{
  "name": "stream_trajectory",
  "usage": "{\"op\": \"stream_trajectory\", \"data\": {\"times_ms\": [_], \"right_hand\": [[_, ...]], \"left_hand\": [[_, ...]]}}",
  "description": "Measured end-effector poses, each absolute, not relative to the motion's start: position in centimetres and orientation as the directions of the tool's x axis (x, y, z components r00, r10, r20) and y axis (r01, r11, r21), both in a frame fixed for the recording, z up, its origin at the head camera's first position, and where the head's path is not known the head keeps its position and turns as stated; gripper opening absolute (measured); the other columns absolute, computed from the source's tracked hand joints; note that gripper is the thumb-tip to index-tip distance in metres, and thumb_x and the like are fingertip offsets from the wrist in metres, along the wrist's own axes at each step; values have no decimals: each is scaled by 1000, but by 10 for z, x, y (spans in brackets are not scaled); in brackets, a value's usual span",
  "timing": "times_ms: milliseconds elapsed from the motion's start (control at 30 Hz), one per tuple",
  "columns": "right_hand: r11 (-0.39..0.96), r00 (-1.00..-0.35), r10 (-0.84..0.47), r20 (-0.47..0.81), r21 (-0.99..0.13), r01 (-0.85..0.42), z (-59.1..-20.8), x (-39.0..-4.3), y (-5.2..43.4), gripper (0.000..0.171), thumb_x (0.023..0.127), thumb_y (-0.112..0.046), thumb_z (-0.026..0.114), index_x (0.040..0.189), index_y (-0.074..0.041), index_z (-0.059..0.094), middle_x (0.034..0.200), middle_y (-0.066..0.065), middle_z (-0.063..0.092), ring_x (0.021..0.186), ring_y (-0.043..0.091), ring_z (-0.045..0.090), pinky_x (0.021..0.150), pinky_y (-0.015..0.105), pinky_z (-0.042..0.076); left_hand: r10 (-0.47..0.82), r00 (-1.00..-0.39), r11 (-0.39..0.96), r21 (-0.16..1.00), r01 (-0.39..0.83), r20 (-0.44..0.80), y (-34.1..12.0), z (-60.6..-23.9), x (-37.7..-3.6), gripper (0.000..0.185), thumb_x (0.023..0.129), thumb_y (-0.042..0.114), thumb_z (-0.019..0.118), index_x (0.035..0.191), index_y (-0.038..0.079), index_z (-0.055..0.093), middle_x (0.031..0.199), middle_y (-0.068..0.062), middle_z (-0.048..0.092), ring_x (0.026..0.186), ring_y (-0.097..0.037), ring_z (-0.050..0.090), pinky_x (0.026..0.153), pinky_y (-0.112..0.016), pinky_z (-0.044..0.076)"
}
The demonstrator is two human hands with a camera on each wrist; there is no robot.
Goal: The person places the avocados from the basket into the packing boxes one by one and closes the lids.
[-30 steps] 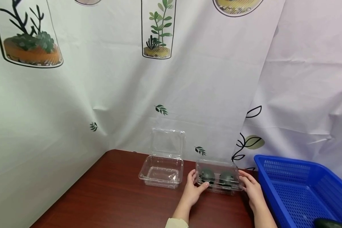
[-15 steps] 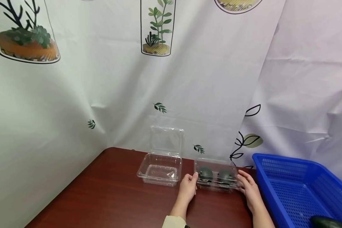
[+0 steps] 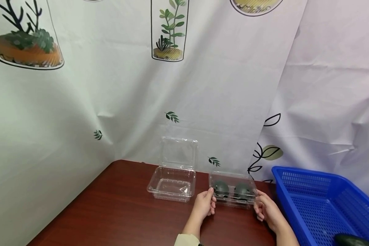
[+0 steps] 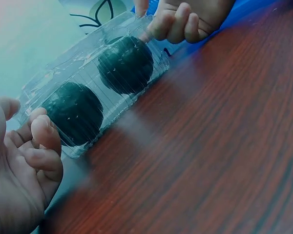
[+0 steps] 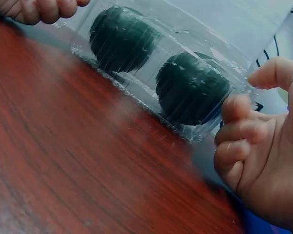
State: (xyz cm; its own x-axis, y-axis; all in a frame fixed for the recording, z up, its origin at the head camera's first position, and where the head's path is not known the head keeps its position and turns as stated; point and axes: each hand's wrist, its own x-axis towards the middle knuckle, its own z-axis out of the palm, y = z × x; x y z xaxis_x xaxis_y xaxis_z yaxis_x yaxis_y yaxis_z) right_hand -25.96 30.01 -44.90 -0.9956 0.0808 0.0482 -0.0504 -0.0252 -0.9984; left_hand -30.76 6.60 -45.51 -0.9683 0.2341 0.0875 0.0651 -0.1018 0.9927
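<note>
Since 1.0 s ago both hands slid back to the closed clamshell's end corners: left hand and right hand curled, fingertips pinching its rim. It sits on the worktop beside the open container; lid likely being snapped shut

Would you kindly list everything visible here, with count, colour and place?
Closed clamshell box: one, clear, on the table between both hands.
Round fruits: two, dark green, side by side inside the closed box.
Open clamshell box: one, clear, empty, lid raised, to the left of the closed box.
Basket: one, blue, at the table's right.
Dark green item: one, in the basket's near corner, partly cut off.
Table: one, reddish-brown wood grain.
Curtain: white with plant prints, behind the table.
Left hand: fingers curled at the closed box's left end.
Right hand: fingers curled at its right end.
</note>
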Motion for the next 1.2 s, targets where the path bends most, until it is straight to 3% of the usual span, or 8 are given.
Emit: {"op": "stream_trajectory", "data": {"times_ms": [133,300,567,800,933,1033,1100,1200], "right_hand": [[-102,-992,75,99,-989,-106,-452,-260,300,47,89,-1,32,132,7,16,52,-6,43,36,3,27,37,20,27],[-151,-989,107,98,-982,-114,-453,-262,299,42,87,1,33,128,1,23,49,-6,43,34,2,26,36,19,27],[-155,-989,122,86,-982,-105,-453,-262,297,53,88,0,32,137,8,13,50,-6,42,35,3,27,38,20,28],[-114,-986,154,72,-989,-90,-452,-265,295,53,87,0,32,137,8,15,50,-5,43,34,3,30,37,20,31],[11,-974,217,71,-997,-70,-451,-267,291,53,86,-1,34,136,7,22,53,-1,45,35,6,33,37,21,32],[189,-939,324,113,-980,-53,-449,-269,285,49,86,-4,39,134,3,32,63,2,48,42,8,39,40,22,35],[338,-885,419,202,-939,-54,-448,-269,281,44,86,-5,45,129,1,41,74,5,49,53,11,44,47,22,37],[525,-754,526,393,-848,-76,-449,-271,275,33,85,-5,53,118,1,54,92,10,48,77,18,48,63,26,37]], "left_hand": [[232,-968,-141,988,66,98,67,-456,-310,40,97,32,45,74,1,54,49,1,44,33,-5,41,33,-18,31],[239,-968,-175,984,34,76,66,-456,-312,33,95,26,47,77,0,56,51,1,45,35,-5,43,34,-16,33],[207,-977,-198,980,10,52,69,-453,-311,16,82,10,51,68,4,54,49,3,45,34,-3,41,34,-15,32],[187,-981,-211,977,3,44,70,-451,-313,15,80,5,50,65,5,52,48,3,44,33,-2,39,34,-15,30],[142,-988,-178,983,38,63,71,-452,-312,15,82,7,50,68,2,52,49,2,46,35,-3,43,34,-14,31],[58,-993,-107,990,96,103,73,-454,-312,14,85,12,53,77,1,52,58,0,51,41,-5,47,35,-17,32],[10,-992,-73,989,128,129,74,-455,-312,16,87,16,56,86,1,52,69,-1,53,48,-9,51,37,-19,35],[-17,-987,-80,983,163,163,78,-456,-313,25,88,18,60,101,-1,50,84,-5,57,60,-17,58,43,-24,41]]}}
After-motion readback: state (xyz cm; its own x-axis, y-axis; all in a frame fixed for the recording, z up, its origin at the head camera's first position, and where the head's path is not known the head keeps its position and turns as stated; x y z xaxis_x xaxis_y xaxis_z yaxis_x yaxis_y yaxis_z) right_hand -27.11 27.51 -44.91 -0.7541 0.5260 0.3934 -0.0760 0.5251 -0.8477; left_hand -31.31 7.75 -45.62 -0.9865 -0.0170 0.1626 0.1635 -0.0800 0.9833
